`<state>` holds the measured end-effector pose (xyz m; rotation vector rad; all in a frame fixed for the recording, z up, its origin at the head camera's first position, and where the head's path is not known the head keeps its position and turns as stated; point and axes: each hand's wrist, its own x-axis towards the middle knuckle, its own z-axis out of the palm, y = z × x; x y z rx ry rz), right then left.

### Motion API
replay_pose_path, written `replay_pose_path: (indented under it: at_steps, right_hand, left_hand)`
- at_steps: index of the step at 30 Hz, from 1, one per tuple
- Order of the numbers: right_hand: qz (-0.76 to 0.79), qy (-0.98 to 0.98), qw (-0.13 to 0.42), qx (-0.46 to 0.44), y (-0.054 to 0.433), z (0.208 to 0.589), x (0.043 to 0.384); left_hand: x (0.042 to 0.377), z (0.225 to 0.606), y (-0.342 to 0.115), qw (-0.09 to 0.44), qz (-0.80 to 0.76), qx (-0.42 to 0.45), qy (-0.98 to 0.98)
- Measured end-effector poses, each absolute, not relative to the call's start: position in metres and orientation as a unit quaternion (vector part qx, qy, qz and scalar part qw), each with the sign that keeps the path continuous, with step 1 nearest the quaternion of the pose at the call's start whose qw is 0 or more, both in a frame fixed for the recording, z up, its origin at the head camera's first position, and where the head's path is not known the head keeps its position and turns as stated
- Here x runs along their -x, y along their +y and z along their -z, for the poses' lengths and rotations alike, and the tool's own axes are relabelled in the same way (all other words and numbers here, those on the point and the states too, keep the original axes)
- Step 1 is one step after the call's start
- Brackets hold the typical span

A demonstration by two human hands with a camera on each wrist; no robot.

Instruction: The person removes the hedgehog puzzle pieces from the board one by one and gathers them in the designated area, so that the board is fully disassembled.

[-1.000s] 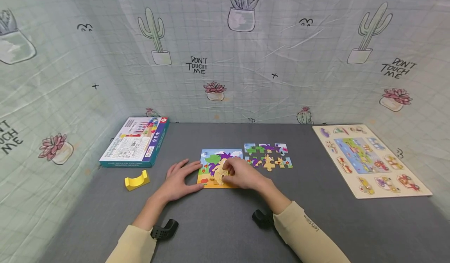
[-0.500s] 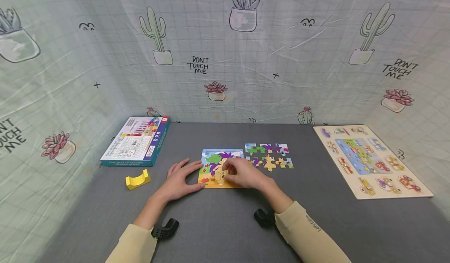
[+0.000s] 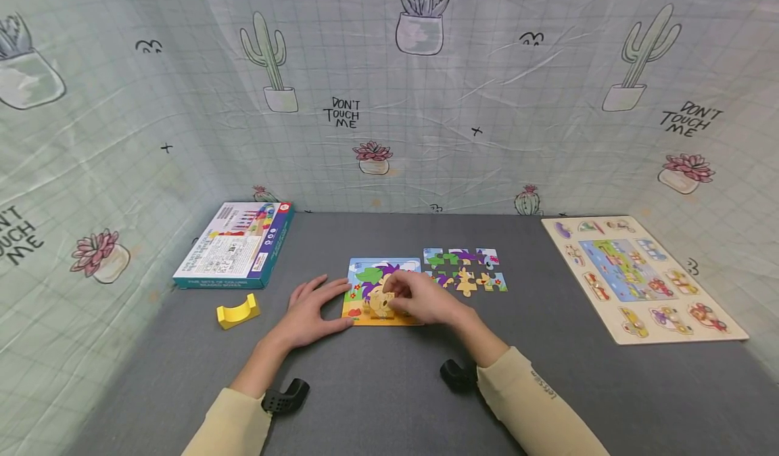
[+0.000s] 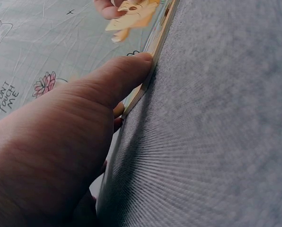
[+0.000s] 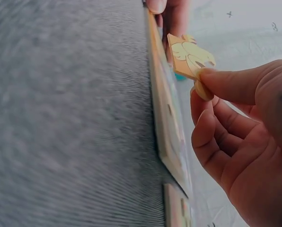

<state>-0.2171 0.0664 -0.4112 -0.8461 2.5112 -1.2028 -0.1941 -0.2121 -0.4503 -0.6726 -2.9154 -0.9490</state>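
Note:
My right hand pinches a jigsaw piece between thumb and fingers; the piece is yellow and orange with a knob at one end. It is held tilted just above the puzzle board, a thin wooden board with a purple-haired cartoon animal on it. At the board's left side lies my left hand, fingers spread. Its thumb touches the board's near edge in the left wrist view, and its fingertips are at the left edge. The right hand hides much of the board's right half in the head view.
Several loose jigsaw pieces lie in two rows to the right of the board. A flat toy box stands at the back left, with a yellow curved block before it. A large wooden picture board lies at the right.
The pinched jigsaw piece has tilted and shifted slightly over the board with small movements of the right hand. My left hand has stayed at the board's left side.

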Motion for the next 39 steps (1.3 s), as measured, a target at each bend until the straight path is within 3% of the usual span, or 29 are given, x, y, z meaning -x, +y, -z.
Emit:
replay_pose_path:
  at_steps: [18, 39]
  right_hand:
    - [0.427, 0.852, 0.117, 0.281, 0.104, 0.390, 0.229]
    - [0.418, 0.864, 0.122, 0.254, 0.172, 0.402, 0.233]
  left_hand:
    - [0.195, 0.453, -0.212, 0.004, 0.297, 0.211, -0.931]
    - [0.195, 0.452, -0.211, -0.004, 0.295, 0.204, -0.933]
